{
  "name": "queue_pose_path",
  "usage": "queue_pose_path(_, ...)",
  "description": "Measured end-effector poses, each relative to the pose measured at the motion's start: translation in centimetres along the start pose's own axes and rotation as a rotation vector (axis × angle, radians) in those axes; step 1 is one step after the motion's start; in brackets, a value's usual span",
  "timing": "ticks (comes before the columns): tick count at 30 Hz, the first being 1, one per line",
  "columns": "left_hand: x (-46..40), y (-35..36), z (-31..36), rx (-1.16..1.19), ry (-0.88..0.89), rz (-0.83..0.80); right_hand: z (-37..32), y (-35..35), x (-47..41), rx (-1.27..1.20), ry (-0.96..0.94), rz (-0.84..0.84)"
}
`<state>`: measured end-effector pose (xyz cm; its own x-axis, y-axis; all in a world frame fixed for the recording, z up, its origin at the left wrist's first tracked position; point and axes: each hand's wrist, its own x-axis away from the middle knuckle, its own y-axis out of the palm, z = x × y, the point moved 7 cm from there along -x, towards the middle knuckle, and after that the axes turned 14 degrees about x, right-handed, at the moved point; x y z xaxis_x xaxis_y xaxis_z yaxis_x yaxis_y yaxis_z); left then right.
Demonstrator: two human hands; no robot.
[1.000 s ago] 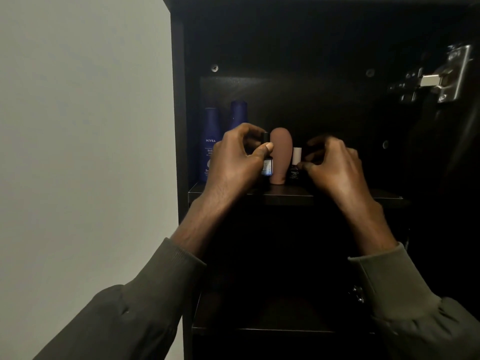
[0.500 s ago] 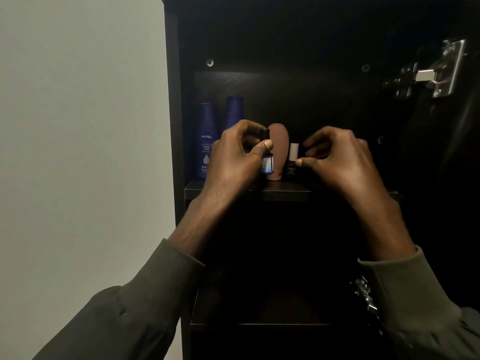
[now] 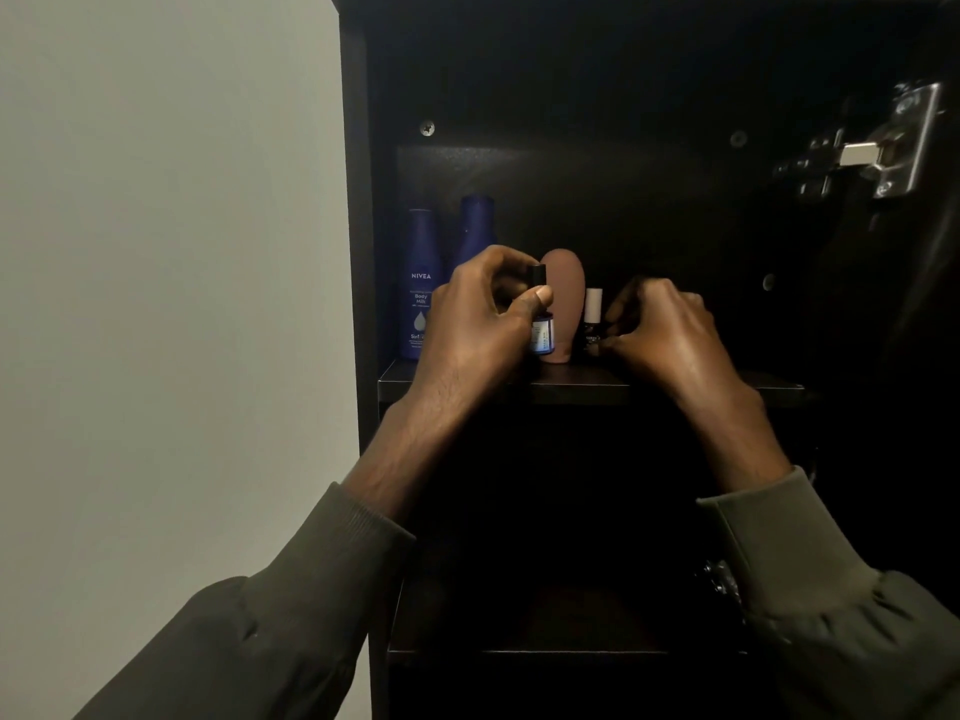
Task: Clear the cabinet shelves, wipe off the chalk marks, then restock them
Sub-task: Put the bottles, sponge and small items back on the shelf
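Two hands raised at shelf [image 3: 571, 389] | left [image 3: 478, 324] pinches small bottle [image 3: 540, 324] | right [image 3: 660, 330] curled, grip unclear

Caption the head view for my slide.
Left hand pinches small dropper bottle on cabinet shelf; right hand alongside.

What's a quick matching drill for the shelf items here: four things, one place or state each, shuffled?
Things:
1. dark blue Nivea lotion bottle
2. brown rounded bottle
3. small black-capped bottle with blue label
4. small white-capped dark bottle

Places or states:
A. pinched by left hand
B. far left on shelf
C. next to right hand
D. standing between the two small bottles

Pairs: 1-B, 2-D, 3-A, 4-C
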<state>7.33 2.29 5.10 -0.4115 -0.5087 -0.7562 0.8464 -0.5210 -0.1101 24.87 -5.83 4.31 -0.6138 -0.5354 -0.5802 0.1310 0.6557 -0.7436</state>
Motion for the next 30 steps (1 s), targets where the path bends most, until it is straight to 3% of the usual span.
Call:
queue_pose_path(3, 0.0, -0.1, -0.1, 0.013, 0.0, -0.002, 0.3, -0.4, 0.4, -0.031, 0.022, 0.013)
queue_pose_path(7, -0.1, -0.3, 0.3, 0.028, 0.031, 0.006, 0.2, -3.8, 2.6, -0.187, -0.003, 0.218)
queue_pose_path(11, -0.2, 0.2, 0.7, 0.029, 0.057, -0.022, -1.9, -5.3, 4.9, -0.457, -0.184, -0.008)
queue_pose_path(14, -0.3, 1.1, 1.2, 0.031, 0.079, -0.038, -2.6, -5.3, 5.5, -0.409, -0.231, -0.086)
queue_pose_path(21, -0.4, 2.5, 2.6, 0.101, 0.106, -0.014, -1.9, -5.6, 5.2, -0.319, -0.194, -0.006)
queue_pose_path(26, -0.4, 2.6, 2.2, 0.148, 0.084, 0.0, 0.8, -5.3, 2.8, -0.138, -0.025, 0.137)
queue_pose_path(30, -0.2, 1.9, 1.9, 0.141, 0.064, 0.022, 2.0, -3.5, 0.7, -0.033, 0.059, 0.114)
